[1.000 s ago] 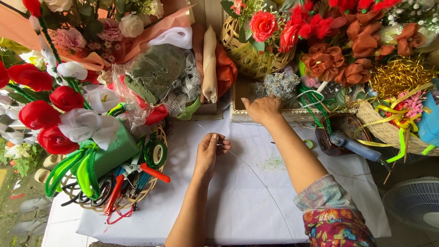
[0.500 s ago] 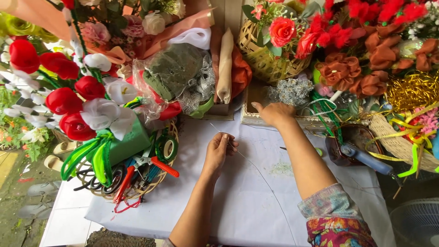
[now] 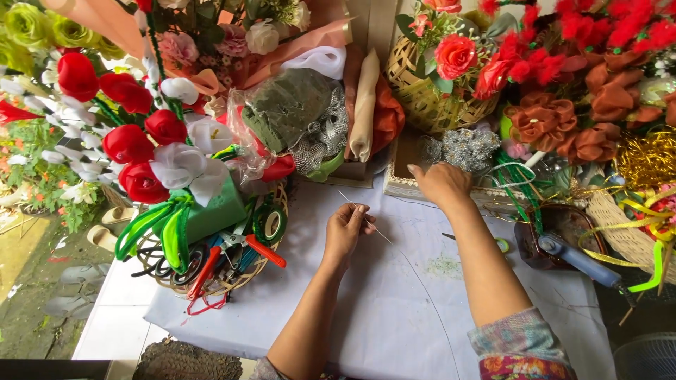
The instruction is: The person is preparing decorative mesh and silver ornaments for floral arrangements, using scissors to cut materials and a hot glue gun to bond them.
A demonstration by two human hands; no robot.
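My left hand (image 3: 346,226) rests on the white table cover (image 3: 394,302) and pinches a thin silver wire (image 3: 380,234) that runs from its fingers down across the cloth in a long curve. My right hand (image 3: 441,181) reaches forward to the shallow tray (image 3: 398,184) at the back edge, fingers bent down beside a silvery beaded bunch (image 3: 465,146). Whether that hand has hold of anything is hidden by its own fingers.
A wicker basket (image 3: 204,278) at left holds red-handled pliers (image 3: 264,248), tape rolls and green ribbon beside red and white fabric flowers (image 3: 144,151). Rolled fabrics (image 3: 366,105) lie behind. Flower baskets (image 3: 429,98), gold tinsel (image 3: 644,158) and a glue gun (image 3: 577,257) crowd the right.
The view has shifted left, so everything sits further right in frame. My right hand has crept slightly forward toward the tray; my left hand keeps pinching the wire.
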